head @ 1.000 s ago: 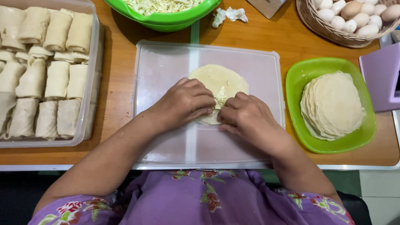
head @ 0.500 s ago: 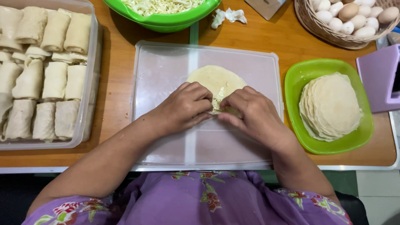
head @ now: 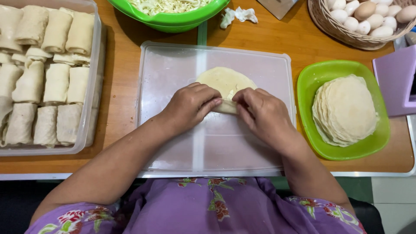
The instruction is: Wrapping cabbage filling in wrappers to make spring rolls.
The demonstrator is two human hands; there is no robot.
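A pale round wrapper (head: 225, 80) lies on a clear plastic lid (head: 173, 73) in the middle of the wooden table. Its near edge is folded up into a roll (head: 227, 107). My left hand (head: 190, 106) and my right hand (head: 260, 113) both grip that rolled edge, fingertips pressed on it from either side. Whatever filling is inside the fold is hidden.
A clear tray (head: 92, 125) of several finished rolls stands at the left. A green dish (head: 312, 82) holds a stack of flat wrappers at the right. A green bowl (head: 173, 19) of shredded cabbage, a basket of eggs (head: 329, 21) and a purple box (head: 392, 82) stand farther back.
Both hands have rolled the wrapper's near edge a little farther up and drawn closer together over it. The rest of the table is unchanged.
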